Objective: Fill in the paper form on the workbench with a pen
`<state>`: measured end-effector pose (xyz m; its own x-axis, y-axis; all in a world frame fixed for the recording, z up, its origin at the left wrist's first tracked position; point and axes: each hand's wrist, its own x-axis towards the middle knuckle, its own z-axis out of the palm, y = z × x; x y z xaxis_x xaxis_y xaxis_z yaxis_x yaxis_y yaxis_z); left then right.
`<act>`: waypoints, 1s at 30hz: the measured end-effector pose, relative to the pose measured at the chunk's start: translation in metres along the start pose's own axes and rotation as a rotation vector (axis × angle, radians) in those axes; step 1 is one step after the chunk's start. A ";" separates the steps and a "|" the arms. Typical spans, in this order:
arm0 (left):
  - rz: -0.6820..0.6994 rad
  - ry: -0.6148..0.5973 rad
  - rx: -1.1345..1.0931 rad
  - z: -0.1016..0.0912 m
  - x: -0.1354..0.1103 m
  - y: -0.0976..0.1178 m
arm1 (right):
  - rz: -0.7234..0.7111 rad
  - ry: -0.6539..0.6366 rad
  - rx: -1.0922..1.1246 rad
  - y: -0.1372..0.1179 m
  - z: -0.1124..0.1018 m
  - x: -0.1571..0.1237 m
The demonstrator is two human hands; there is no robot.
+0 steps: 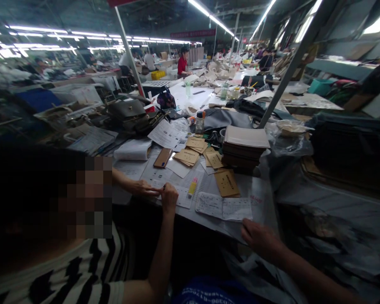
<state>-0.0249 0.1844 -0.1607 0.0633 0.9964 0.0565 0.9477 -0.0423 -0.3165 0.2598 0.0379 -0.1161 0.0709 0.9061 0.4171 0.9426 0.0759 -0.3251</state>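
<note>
My right hand (260, 237) is at the front edge of the table, its fingers bent and close together. Its fingertips meet the lower right corner of an open notebook (223, 207) with handwriting on its pages. Whether they pinch anything is hidden. My left hand is out of the picture. To the left of the notebook, a yellow and pink item (192, 188) lies on printed sheets (180, 196). Brown paper cards (227, 183) with dark print lie just behind the notebook.
A person in a striped top (79, 270) sits at left, both hands (160, 195) on the papers. Behind are a phone (162, 158), more brown cards (186, 156) and a tall stack of flat pieces (245, 145). A slanted metal post (289, 65) rises at right.
</note>
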 end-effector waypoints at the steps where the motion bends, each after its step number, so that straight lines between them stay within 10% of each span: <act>1: 0.005 -0.005 0.036 0.000 0.000 0.000 | -0.027 -0.034 -0.018 0.011 0.000 -0.001; 14: 0.045 0.015 0.119 -0.004 0.000 0.000 | -0.515 -0.387 -0.222 -0.014 0.083 0.034; 30: 0.121 0.011 0.285 -0.001 0.008 -0.002 | -0.410 -0.395 -0.182 -0.023 0.073 0.034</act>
<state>-0.0262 0.1929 -0.1587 0.1757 0.9844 0.0122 0.8073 -0.1370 -0.5740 0.2166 0.0971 -0.1566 -0.4045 0.9068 0.1188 0.9107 0.4113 -0.0387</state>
